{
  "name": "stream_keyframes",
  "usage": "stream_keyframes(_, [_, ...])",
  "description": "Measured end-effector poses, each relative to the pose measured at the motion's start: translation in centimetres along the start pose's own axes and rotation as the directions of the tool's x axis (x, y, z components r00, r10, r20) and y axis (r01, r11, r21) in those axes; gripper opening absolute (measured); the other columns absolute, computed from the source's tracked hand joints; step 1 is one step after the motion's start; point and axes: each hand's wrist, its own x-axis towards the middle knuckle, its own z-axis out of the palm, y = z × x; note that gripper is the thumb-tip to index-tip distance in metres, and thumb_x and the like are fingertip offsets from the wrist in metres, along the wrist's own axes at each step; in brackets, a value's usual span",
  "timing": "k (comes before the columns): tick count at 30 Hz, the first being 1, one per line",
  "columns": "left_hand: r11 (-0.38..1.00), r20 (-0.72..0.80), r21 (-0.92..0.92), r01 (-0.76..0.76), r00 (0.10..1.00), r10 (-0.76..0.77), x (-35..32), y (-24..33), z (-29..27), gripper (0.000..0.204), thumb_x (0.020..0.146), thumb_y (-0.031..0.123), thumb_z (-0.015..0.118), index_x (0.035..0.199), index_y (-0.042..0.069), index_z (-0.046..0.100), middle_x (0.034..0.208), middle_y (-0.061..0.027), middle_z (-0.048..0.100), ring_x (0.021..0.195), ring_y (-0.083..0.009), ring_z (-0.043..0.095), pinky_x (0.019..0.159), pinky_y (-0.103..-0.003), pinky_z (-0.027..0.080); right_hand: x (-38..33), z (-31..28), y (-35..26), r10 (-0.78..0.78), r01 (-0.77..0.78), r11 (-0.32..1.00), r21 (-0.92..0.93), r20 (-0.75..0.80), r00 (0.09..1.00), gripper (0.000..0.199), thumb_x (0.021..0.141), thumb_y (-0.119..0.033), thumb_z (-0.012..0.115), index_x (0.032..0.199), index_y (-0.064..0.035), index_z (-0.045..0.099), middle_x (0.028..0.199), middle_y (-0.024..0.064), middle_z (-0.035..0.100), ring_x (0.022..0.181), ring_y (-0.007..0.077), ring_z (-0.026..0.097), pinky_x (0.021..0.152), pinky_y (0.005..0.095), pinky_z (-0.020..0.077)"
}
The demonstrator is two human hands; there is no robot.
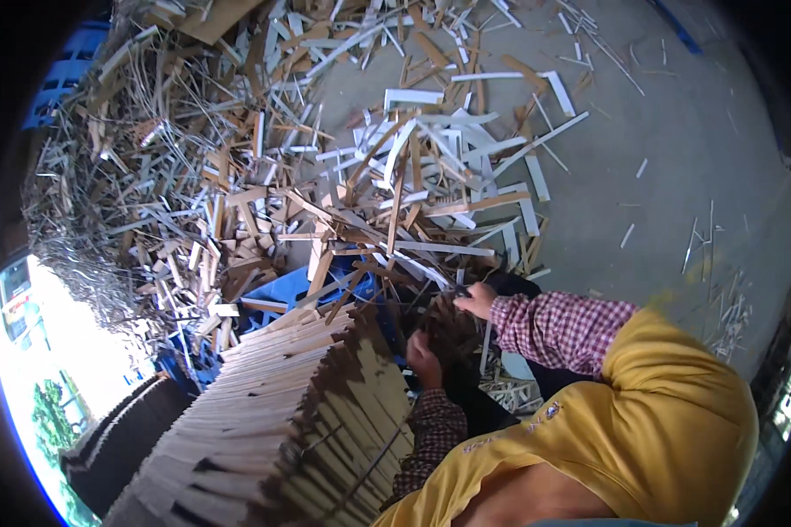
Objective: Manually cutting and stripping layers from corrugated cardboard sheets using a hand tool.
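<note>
The right hand [476, 300] is up by a dark bundle of thin sticks [448, 329]. Its fingers curl over the top of the bundle and grip it. The left hand [422, 360] is lower down, pressed on the near side of the same bundle. Its fingers are bent around the sticks, so it looks closed on them too, but part of it is hidden. Both arms wear red and white check sleeves [554, 329]. A yellow vest [668, 422] covers the person's body at the bottom right.

The bundle sits between the two hands, just past the end of a big stack of flat wood strips [272, 413]. The strips lie side by side in neat rows. The stack runs from the hands down to the bottom left. Its near ends look dark.

Just behind the stack is a blue plastic crate [294, 285], partly under loose wood. Another blue crate [66, 70] shows at the top left edge.

Farther out is a huge messy pile of wood scraps [237, 158]. Some bits are brown, some are white, and they point every way. Long white strips [466, 140] lie on top near the middle.

To the right is grey concrete floor [677, 149], with a few small bits of wood on it. At the far left is a bright opening [26, 369] with daylight and some green outside.
</note>
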Motion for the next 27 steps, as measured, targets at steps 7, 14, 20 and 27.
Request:
stream_keyframes(7, [0.923, -0.249, 0.238, -0.301, 0.9, 0.358, 2.9, 24.0, -12.2, 0.025, 0.09, 0.014, 0.039, 0.099, -0.002, 0.056, 0.088, -0.0155, 0.059, 0.079, -0.0245, 0.058, 0.069, -0.03, 0.046, -10.9, -11.3, 1.5, -0.12, 0.148, 0.961, 0.234, -0.13, 0.984, 0.04, 0.07, -0.039, 0.062, 0.063, 0.0002, 0.06, 0.063, 0.0173, 0.059, 0.06, 0.0281, 0.058, 0.056, 0.037, 0.0428])
stream_keyframes(14, [0.765, -0.318, 0.543, -0.345, 0.759, 0.568, -0.6, 33.3, -19.6, 0.027, 0.089, 0.018, 0.035, 0.099, 0.0, 0.054, 0.089, -0.016, 0.059, 0.082, -0.0342, 0.055, 0.073, -0.039, 0.042, -18.4, -24.3, 9.5, 0.082, -0.015, 0.982, 0.188, -0.355, 0.931, 0.037, 0.071, -0.037, 0.061, 0.059, -0.0016, 0.061, 0.056, 0.0112, 0.059, 0.053, 0.0223, 0.058, 0.052, 0.0337, 0.0435])
stream_keyframes(20, [0.868, -0.427, 0.342, -0.36, 0.763, 0.485, -9.0, 27.2, -19.0, 0.029, 0.089, 0.023, 0.04, 0.093, 0.001, 0.057, 0.08, -0.0113, 0.06, 0.075, -0.0234, 0.058, 0.066, -0.033, 0.045, -19.3, -30.5, 13.1, 0.133, -0.076, 0.985, 0.157, -0.397, 0.908, 0.036, 0.07, -0.035, 0.06, 0.056, -0.0019, 0.058, 0.053, 0.0088, 0.056, 0.049, 0.0192, 0.055, 0.05, 0.0327, 0.0429])
stream_keyframes(27, [0.897, -0.496, 0.37, -0.242, 0.765, 0.41, -12.0, 23.7, -19.9, 0.024, 0.089, 0.016, 0.04, 0.098, 0.002, 0.057, 0.082, -0.01, 0.06, 0.074, -0.0183, 0.058, 0.065, -0.03, 0.046, -13.7, -31.6, 1.7, 0.016, 0.058, 0.984, 0.169, -0.405, 0.914, 0.036, 0.071, -0.036, 0.061, 0.061, -0.0006, 0.061, 0.055, 0.0076, 0.056, 0.049, 0.0168, 0.054, 0.048, 0.0313, 0.0427])
